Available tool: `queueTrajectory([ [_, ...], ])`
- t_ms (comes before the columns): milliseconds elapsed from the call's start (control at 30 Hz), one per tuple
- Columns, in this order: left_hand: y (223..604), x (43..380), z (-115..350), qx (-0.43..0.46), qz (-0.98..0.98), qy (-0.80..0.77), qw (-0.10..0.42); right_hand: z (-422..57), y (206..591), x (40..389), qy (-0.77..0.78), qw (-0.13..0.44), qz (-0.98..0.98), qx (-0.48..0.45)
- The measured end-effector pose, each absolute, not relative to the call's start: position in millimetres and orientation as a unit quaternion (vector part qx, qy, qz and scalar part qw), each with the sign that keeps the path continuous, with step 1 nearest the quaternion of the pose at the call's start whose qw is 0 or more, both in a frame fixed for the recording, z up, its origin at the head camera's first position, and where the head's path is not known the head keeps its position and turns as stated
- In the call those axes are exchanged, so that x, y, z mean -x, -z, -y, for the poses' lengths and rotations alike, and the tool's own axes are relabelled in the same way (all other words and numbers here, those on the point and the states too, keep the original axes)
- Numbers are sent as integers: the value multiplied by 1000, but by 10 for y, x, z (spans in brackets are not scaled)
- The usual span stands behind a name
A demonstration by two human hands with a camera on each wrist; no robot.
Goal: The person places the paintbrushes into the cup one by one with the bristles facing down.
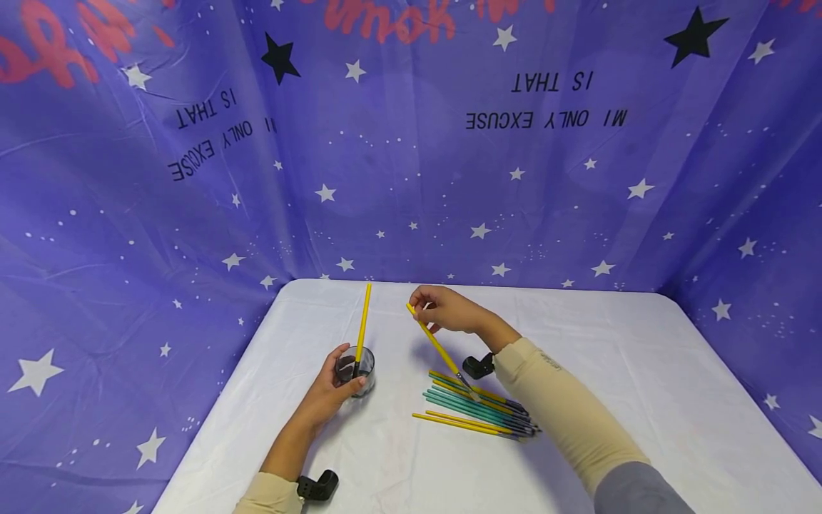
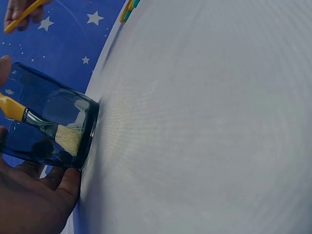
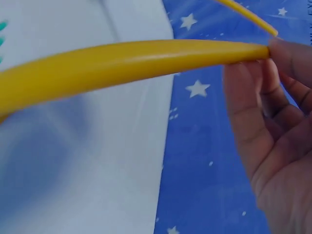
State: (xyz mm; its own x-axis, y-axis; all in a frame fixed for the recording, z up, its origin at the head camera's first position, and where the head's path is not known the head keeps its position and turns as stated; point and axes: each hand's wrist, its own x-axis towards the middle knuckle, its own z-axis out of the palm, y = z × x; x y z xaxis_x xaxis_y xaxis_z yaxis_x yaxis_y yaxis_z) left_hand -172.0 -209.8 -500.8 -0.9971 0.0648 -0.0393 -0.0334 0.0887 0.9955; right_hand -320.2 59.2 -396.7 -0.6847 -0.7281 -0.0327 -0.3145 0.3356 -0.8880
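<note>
Left hand: fingers curled round glass; bristle-down brush inside. Right of glass: right hand, fingertips together, pinching second brush by handle end; loose brushes nearby.

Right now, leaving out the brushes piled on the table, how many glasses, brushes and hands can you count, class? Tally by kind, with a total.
Glass: 1
Brush in glass and held brush: 2
Left hand and right hand: 2
Total: 5

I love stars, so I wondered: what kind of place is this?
Perhaps an indoor craft or filming corner: starry purple cloth hangs behind a white table, and paintbrushes lie on it.
</note>
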Motion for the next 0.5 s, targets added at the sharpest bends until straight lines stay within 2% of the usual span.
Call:
queueTrajectory([
  [500,5002,1709,2094,-14,-739,-672,32,-177,3774,3174,632,117,-715,274],
])
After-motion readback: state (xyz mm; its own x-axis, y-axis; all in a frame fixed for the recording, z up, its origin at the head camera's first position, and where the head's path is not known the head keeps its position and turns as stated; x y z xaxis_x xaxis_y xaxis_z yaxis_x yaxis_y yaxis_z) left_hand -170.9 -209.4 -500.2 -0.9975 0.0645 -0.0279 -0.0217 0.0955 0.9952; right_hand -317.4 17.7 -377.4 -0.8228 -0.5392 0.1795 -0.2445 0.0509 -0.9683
